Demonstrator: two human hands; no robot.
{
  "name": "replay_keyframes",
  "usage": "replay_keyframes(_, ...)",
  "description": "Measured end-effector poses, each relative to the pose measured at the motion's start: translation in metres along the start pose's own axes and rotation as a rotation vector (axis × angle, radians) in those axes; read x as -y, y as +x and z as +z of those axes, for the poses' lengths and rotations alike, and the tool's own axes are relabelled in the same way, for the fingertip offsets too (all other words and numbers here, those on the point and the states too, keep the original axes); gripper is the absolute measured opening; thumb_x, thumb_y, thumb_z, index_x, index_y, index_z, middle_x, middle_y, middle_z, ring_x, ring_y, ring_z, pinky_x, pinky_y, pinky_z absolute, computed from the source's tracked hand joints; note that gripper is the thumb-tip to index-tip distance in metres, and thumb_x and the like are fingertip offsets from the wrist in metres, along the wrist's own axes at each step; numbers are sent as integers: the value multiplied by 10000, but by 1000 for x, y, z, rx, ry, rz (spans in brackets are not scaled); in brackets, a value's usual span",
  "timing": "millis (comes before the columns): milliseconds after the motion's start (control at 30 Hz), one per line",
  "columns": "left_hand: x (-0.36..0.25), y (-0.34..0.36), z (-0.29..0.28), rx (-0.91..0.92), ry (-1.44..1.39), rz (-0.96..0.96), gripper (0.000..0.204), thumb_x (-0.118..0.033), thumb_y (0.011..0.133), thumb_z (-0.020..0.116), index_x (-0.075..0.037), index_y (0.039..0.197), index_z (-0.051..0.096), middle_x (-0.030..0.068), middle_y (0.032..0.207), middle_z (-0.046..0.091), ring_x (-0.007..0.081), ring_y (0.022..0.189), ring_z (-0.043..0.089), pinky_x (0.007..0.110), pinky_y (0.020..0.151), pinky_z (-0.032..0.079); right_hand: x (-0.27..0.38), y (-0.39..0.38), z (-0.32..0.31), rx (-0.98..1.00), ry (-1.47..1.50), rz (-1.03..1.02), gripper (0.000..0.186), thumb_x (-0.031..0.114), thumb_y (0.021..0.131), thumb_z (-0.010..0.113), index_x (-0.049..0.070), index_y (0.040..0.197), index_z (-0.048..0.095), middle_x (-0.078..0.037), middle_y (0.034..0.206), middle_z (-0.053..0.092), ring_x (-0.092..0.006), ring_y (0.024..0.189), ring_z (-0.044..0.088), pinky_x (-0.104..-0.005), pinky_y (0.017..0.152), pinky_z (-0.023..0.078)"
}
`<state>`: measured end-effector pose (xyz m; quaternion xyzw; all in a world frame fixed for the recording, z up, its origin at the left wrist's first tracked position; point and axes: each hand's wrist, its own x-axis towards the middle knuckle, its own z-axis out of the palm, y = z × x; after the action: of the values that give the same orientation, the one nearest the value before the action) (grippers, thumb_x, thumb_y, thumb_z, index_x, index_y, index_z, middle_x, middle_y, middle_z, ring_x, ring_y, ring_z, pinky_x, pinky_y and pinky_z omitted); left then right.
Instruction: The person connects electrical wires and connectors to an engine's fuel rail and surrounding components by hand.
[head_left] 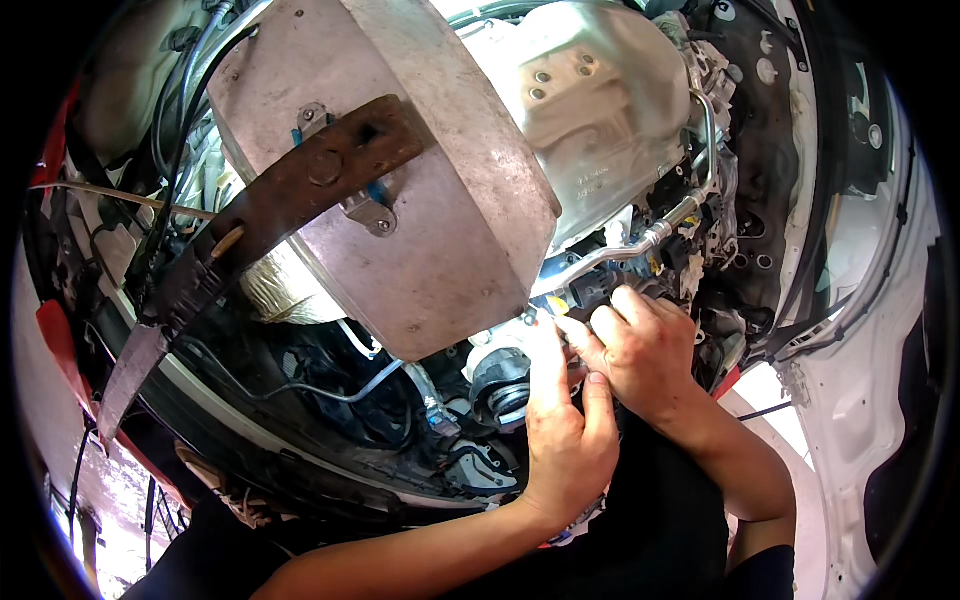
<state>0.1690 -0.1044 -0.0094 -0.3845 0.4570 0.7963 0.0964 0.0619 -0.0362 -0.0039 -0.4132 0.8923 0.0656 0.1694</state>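
Left hand (570,430) and right hand (642,352) within an engine bay (335,400)

Nearest, the left hand points forward beside the bent right hand; contact is partly hidden, so whether either grip encloses anything cannot be told. A ringed black fitting (493,377) sits just left of both, a silver pipe (600,258) beyond. Farther, a rusty bar (290,185) lies across a pale metal box (430,260), left of a silver cover (605,125)

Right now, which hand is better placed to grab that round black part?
Probably your left hand: it sits beside the round black part, while your right hand is farther off, beyond the left.
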Motion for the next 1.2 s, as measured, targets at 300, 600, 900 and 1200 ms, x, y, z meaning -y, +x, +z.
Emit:
replay_keyframes(300, -13, 14, 5, -24, 212, 49, 571, -63, 919, 526, 108, 1417, 304, 368, 1383, 349, 451, 1246, 416, 468, 1055, 343, -4, 2, -5, -76, -11, -16, 362, 278, 768, 755, 137, 572, 486, -20, 572, 437, -202, 488, 515, -342, 475, 383)
replay_keyframes(600, -7, 11, -29, 254, 479, 280, 607, 15, 801, 583, 113, 1365, 383, 333, 1395, 318, 460, 1170, 468, 481, 1009, 409, -8, 4, -8, -114, -38, -40, 362, 170, 784, 744, 130, 554, 467, -19, 555, 427, -197, 463, 488, -335, 465, 363)
replay_keyframes(900, -2, 29, -37, 359, 1107, 670, 572, -122, 788, 569, 162, 1277, 486, 343, 1390, 407, 471, 1353, 343, 468, 1155, 270, -18, 4, -5, -102, 27, -51, 354, 150, 793, 729, 113, 560, 465, -41, 566, 463, -225, 471, 513, -340, 476, 410)
replay_keyframes(1200, 10, 30, -35, 333, 1370, 906, 495, -144, 802, 542, 215, 1143, 540, 353, 1318, 463, 462, 1314, 383, 459, 1141, 318, -32, 1, -9, -104, 436, 166, 385, 84, 863, 655, 31, 565, 417, -111, 522, 400, -281, 426, 410, -393, 434, 314)
